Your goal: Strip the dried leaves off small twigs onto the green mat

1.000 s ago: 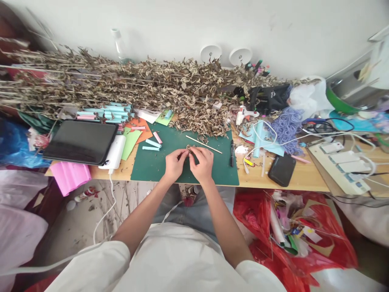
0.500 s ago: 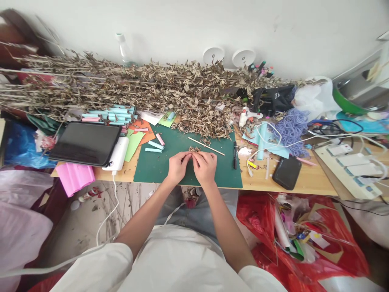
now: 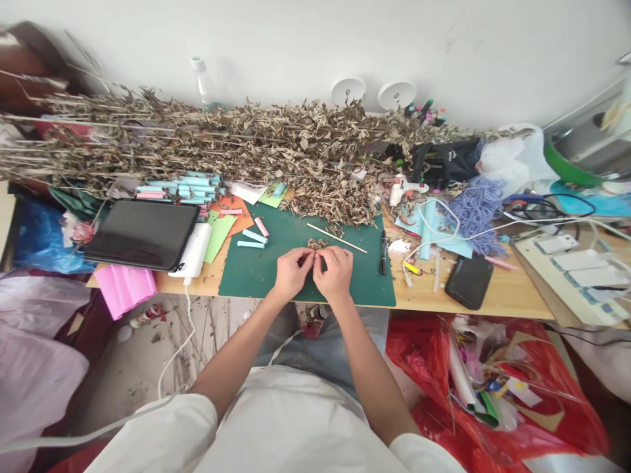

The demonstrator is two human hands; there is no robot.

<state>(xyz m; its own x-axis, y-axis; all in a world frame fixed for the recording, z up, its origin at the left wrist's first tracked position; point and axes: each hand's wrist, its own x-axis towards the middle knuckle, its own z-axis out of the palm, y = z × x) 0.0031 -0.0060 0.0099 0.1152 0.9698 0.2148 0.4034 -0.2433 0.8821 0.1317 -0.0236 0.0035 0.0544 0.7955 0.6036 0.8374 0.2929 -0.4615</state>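
Note:
Over the green cutting mat (image 3: 256, 279), my left hand (image 3: 292, 270) and my right hand (image 3: 335, 270) meet fingertip to fingertip. Both are closed in a pinch. A small clump of dried leaves (image 3: 318, 244) shows just beyond the fingertips, and both hands seem to grip it; the fingers hide its near side. Behind it a thin wooden stick (image 3: 337, 238) lies slantwise on the mat. Two blue paper rolls (image 3: 251, 244) and a pink paper roll (image 3: 261, 227) rest to the left of my hands. A black pen (image 3: 383, 253) lies along the mat's right edge.
Dried leafy stalks (image 3: 221, 141) are heaped along the wall. On the left sit a tablet (image 3: 142, 233) and a white power bank (image 3: 191, 251). To the right are a glue gun (image 3: 405, 189), purple yarn (image 3: 476, 210), a black case (image 3: 468, 281) and a power strip (image 3: 566, 279). A red bag (image 3: 419, 351) hangs below.
The view has shifted slightly, so the whole scene sits a little lower and further right. More of the leaf clump shows beyond my fingertips than a second ago; my fingers have shifted slightly around it.

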